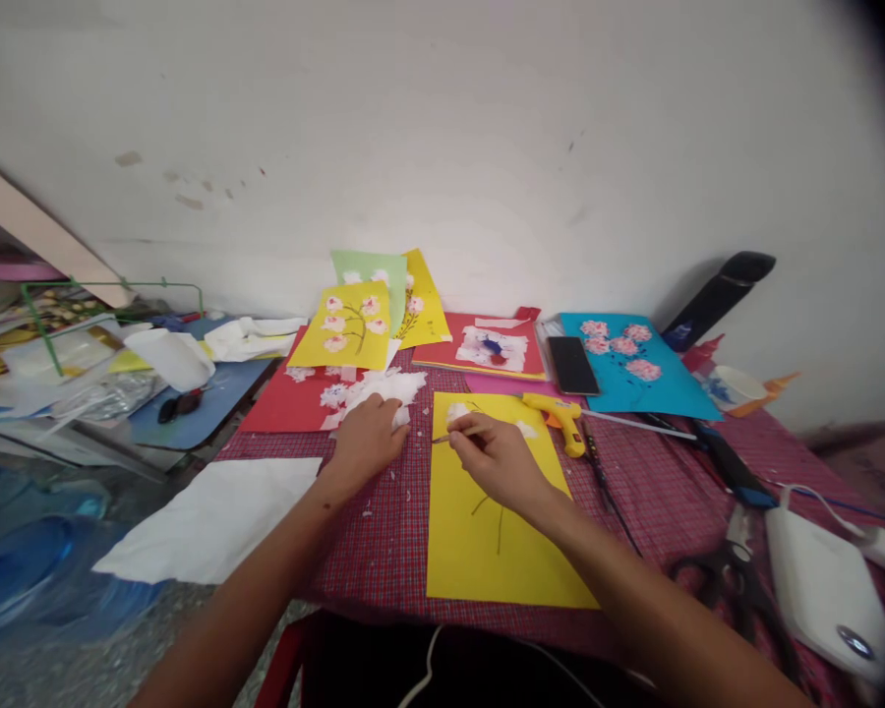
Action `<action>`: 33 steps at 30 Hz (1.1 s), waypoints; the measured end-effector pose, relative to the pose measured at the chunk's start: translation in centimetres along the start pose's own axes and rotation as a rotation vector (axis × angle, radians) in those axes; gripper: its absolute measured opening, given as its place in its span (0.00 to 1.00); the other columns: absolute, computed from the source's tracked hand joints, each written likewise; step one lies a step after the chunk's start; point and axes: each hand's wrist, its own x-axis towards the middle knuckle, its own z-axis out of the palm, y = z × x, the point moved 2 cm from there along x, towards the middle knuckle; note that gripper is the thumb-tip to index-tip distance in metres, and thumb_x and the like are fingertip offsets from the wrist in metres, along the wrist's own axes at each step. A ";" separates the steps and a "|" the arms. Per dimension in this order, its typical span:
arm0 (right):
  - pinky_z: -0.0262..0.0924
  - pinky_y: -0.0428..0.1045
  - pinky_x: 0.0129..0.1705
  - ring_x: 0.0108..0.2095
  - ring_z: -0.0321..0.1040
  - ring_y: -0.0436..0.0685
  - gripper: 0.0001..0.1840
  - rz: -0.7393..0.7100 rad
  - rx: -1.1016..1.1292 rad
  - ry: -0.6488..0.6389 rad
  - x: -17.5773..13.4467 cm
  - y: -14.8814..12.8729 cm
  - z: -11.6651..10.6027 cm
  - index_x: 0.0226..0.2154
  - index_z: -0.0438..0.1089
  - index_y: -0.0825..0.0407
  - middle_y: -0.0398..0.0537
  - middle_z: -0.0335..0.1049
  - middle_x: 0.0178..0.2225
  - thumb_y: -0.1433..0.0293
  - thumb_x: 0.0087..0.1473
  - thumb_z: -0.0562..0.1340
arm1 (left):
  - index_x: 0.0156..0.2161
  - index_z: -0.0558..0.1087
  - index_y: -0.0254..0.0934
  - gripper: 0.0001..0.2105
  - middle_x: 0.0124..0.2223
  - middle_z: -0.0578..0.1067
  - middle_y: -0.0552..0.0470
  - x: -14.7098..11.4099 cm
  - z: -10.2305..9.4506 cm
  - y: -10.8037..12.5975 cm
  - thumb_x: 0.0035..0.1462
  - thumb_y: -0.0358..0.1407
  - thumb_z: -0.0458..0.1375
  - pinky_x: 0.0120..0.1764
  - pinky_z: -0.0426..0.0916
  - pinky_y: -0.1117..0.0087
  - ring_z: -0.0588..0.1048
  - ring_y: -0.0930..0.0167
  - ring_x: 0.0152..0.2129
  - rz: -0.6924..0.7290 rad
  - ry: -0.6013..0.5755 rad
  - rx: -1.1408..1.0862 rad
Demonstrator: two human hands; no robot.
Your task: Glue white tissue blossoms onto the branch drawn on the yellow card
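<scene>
My left hand (369, 438) is at a heap of torn white tissue (405, 386), its fingers bent around a small white piece. My right hand (498, 457) is over a yellow sheet (479, 560), pinching a thin stick-like tool (442, 440) whose exact kind I cannot make out. Dark stem lines (500, 531) are drawn on the sheet, and white tissue tufts (527, 430) lie near its top. Beside the sheet's upper right is a yellow hot glue gun (571, 423). Under the tissue heap lies a red sheet (269, 403).
Finished-looking flower cards (343, 329) lean at the wall. A phone (572, 366) overlaps a blue flower card (678, 379). Scissors (737, 570), a white device (826, 590) and a paper cup (734, 386) stand right. White paper (221, 516) overhangs the left edge; a tissue roll (169, 357) lies beyond.
</scene>
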 end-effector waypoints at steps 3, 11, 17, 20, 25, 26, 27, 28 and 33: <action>0.56 0.46 0.25 0.22 0.64 0.50 0.09 -0.001 0.002 -0.011 -0.4 0.1 -0.3 0.33 0.73 0.51 0.44 0.72 0.25 0.67 0.59 0.58 | 0.53 0.70 0.37 0.17 0.44 0.73 0.42 0.2 0.1 0.0 0.63 0.43 0.56 0.43 0.66 0.64 0.74 0.59 0.42 0.006 0.000 -0.008; 0.56 0.45 0.24 0.21 0.64 0.50 0.09 0.039 0.007 -0.006 -0.9 0.6 -1.1 0.33 0.74 0.51 0.43 0.71 0.23 0.66 0.58 0.59 | 0.50 0.73 0.37 0.14 0.43 0.74 0.44 0.6 -0.6 -0.1 0.67 0.38 0.49 0.44 0.65 0.65 0.74 0.63 0.42 0.045 0.089 -0.099; 0.56 0.46 0.23 0.20 0.65 0.50 0.09 0.054 0.021 0.010 -1.4 0.9 -1.5 0.34 0.74 0.51 0.43 0.72 0.23 0.66 0.59 0.59 | 0.46 0.76 0.37 0.14 0.41 0.73 0.42 2.1 0.0 0.0 0.66 0.38 0.50 0.41 0.65 0.62 0.73 0.61 0.38 0.120 -0.021 0.066; 0.56 0.45 0.23 0.20 0.64 0.50 0.09 0.063 0.029 0.014 -1.6 1.1 -1.6 0.34 0.74 0.51 0.43 0.72 0.23 0.66 0.59 0.59 | 0.46 0.77 0.36 0.15 0.41 0.72 0.41 2.3 0.4 0.1 0.65 0.37 0.49 0.41 0.65 0.60 0.73 0.59 0.37 0.156 -0.055 0.122; 0.56 0.45 0.22 0.20 0.64 0.50 0.09 0.078 0.054 0.020 -1.8 1.2 -1.7 0.34 0.75 0.51 0.43 0.72 0.23 0.65 0.58 0.59 | 0.42 0.78 0.36 0.13 0.41 0.72 0.40 2.1 0.5 0.2 0.63 0.36 0.51 0.41 0.65 0.59 0.73 0.59 0.37 0.185 -0.074 0.134; 0.56 0.45 0.22 0.20 0.64 0.50 0.09 0.079 0.060 0.020 -1.8 1.3 -1.7 0.34 0.75 0.51 0.43 0.72 0.23 0.65 0.58 0.59 | 0.41 0.78 0.35 0.13 0.41 0.72 0.40 2.0 0.4 0.1 0.62 0.36 0.51 0.40 0.65 0.60 0.72 0.59 0.37 0.185 -0.074 0.124; 0.56 0.45 0.22 0.20 0.64 0.50 0.09 0.079 0.064 0.022 -1.8 1.3 -1.7 0.34 0.75 0.51 0.43 0.72 0.23 0.65 0.58 0.60 | 0.41 0.78 0.35 0.12 0.40 0.72 0.40 1.9 0.4 0.1 0.62 0.36 0.52 0.40 0.65 0.60 0.72 0.59 0.37 0.185 -0.066 0.110; 0.57 0.45 0.22 0.20 0.65 0.50 0.09 0.078 0.066 0.024 -1.9 1.3 -1.8 0.34 0.75 0.51 0.43 0.72 0.24 0.65 0.58 0.59 | 0.41 0.77 0.36 0.12 0.40 0.72 0.41 1.8 0.3 0.0 0.62 0.36 0.52 0.40 0.65 0.60 0.72 0.59 0.37 0.187 -0.054 0.089; 0.58 0.46 0.23 0.21 0.66 0.51 0.10 0.079 0.053 0.023 -2.0 1.1 -1.9 0.33 0.75 0.51 0.45 0.73 0.25 0.65 0.59 0.59 | 0.46 0.76 0.38 0.13 0.41 0.72 0.43 1.3 -0.1 -0.3 0.64 0.35 0.50 0.43 0.64 0.62 0.71 0.61 0.39 0.202 0.040 -0.012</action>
